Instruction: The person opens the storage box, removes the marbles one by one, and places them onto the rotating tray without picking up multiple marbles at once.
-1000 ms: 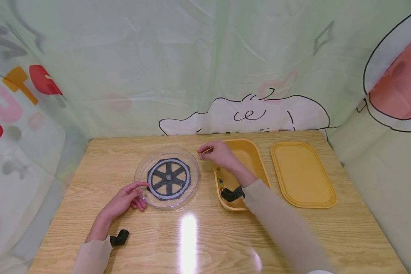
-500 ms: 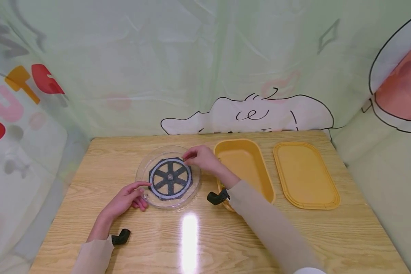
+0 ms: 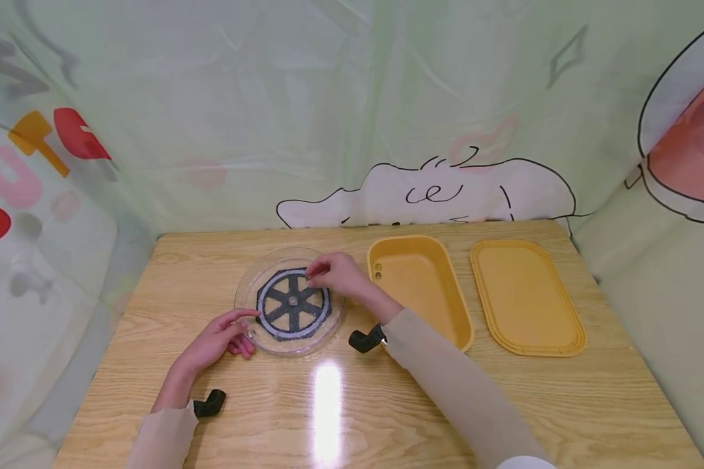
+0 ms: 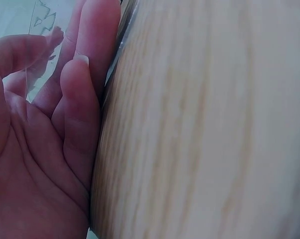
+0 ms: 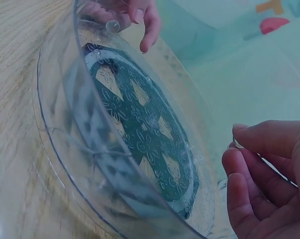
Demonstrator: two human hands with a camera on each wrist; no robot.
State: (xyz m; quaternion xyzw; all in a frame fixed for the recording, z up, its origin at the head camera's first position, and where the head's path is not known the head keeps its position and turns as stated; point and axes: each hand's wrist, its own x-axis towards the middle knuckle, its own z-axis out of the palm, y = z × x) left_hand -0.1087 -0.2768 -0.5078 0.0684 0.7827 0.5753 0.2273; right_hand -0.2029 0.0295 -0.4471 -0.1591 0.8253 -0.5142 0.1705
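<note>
My left hand [image 3: 214,342] rests at the near left side of a clear round plastic dish [image 3: 305,350], index finger reaching over the rim, fingers loosely bent. Inside the dish lies a dark octagonal piece [image 3: 293,301] with a pale ring and spokes. A clear marble [image 5: 112,26] sits in the dish beside that hand. Over the dish's far right part, my right hand [image 3: 340,272] pinches a small marble [image 5: 238,145] between thumb and fingers; mostly hidden, it shows as a pale glint in the right wrist view.
Right of the dish stands a deep yellow box [image 3: 428,293], with small marbles [image 3: 378,271] along its left wall, partly behind my right arm. A flat yellow lid [image 3: 528,299] lies further right. A printed curtain [image 3: 240,130] hangs behind the wooden table [image 3: 258,417].
My right hand has moved left from the yellow box's edge to over the dish, still pinching the small marble. My left hand has stayed at the dish's rim.
</note>
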